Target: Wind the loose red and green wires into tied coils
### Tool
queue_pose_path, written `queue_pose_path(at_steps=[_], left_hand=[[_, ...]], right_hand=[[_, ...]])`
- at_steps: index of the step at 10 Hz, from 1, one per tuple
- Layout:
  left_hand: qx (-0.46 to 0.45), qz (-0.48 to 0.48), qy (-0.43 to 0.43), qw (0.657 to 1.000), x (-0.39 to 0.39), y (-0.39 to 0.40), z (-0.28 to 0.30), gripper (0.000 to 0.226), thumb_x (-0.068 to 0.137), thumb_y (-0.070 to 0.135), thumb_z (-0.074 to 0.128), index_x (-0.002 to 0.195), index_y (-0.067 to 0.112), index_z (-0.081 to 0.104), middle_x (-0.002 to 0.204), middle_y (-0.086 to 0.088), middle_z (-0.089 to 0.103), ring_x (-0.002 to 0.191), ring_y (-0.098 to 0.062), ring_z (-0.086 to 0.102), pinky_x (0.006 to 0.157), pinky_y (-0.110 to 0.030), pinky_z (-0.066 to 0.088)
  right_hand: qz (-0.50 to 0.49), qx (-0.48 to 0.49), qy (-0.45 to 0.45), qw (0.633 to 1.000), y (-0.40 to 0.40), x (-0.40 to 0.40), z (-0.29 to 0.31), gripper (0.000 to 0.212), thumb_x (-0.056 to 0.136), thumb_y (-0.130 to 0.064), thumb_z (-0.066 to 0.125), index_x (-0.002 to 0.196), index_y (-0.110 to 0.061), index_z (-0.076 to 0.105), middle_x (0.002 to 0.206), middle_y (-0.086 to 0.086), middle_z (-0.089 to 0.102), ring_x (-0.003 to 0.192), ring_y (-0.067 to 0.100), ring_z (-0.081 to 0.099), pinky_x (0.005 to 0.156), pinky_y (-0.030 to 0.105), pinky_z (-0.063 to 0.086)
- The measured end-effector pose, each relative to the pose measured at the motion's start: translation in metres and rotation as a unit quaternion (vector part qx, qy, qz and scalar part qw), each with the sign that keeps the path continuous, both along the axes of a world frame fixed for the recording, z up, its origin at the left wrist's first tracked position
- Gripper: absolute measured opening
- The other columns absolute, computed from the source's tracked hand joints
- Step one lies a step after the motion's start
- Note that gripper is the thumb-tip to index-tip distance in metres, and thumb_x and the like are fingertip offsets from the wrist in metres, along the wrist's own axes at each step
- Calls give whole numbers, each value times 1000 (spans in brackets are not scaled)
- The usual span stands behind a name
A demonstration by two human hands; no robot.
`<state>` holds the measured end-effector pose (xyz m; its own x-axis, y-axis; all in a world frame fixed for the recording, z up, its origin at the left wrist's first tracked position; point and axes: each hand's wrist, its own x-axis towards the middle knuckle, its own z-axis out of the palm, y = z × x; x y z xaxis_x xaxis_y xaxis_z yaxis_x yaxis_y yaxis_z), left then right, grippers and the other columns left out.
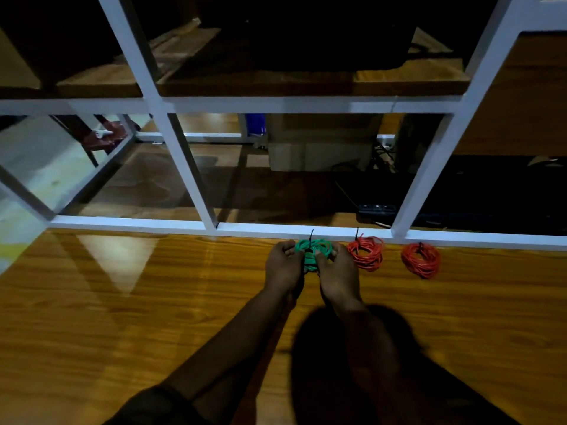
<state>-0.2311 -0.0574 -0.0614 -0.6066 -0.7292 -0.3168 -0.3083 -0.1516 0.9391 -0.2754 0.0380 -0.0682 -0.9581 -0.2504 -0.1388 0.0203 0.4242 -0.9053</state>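
A glossy wooden table (122,317) with a warm orange grain and pale streaks of reflected light fills the lower half of the view, and both bare forearms reach up it from six o'clock toward its far edge. There, at about twelve o'clock from the wrists, sits a green wire coil (313,250): thin, smooth plastic-coated strands wound into a loose round bundle, with a thin dark tie end sticking up from its top. The left hand (283,263) curls its fingers onto the coil's nine o'clock side, and the right hand (337,268) curls onto its three o'clock side with the thumb pressed across the strands near the middle, so both hands grip the coil between them and cover its lower half. Whether the coil rests on the wood or is lifted slightly cannot be told. At three o'clock from the hands lie two red coils of the same thin wire: the nearer red coil (366,252), just beside the right hand, with a dark tie end standing up from it, and the farther red coil (421,260), set apart from the first, flatter and ring-shaped, with a dark tie at its top. That makes one green coil and two red ones, three in all, lined along the table's far edge against a white metal frame (184,164) of square bars, behind which lie dim wooden shelves and a shadowed floor.
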Motion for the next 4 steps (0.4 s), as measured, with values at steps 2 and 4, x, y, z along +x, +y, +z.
queue_pose_path(at_steps=[2, 4], left_hand=[[-43, -41, 25, 998, -1, -6, -10, 29, 92, 17, 62, 120, 12, 66, 117, -3, 71, 107, -19, 68, 95, -46, 56], [-313, -130, -14, 941, 30, 1, -22, 40, 91, 26, 64, 129, 17, 59, 124, 1, 67, 115, -20, 61, 90, -39, 54]], right_hand=[[40, 3, 8, 999, 2, 10, 1, 56, 92, -24, 68, 143, -19, 46, 135, 0, 61, 125, 19, 57, 104, 42, 48], [85, 72, 9, 994, 40, 37, 8, 65, 96, -32, 62, 152, -20, 32, 154, 2, 44, 141, 21, 42, 113, 45, 40]])
